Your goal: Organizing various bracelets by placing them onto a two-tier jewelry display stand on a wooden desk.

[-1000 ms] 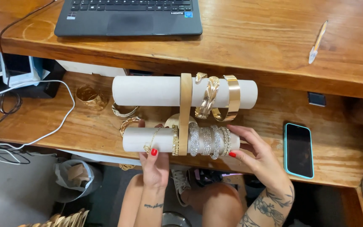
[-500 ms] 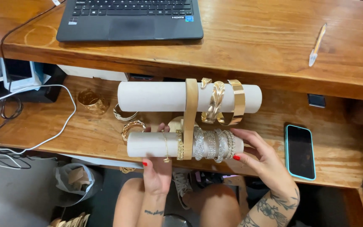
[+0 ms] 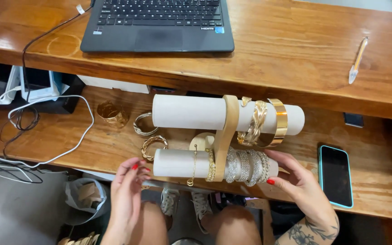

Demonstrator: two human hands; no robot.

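Where bracelets point(image 3: 149, 147) lie (phone point(image 3: 335, 176) aside)

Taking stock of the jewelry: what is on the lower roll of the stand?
On the lower roll: a thin gold chain, a gold bracelet and several sparkly silver bangles. The right hand covers its right end.
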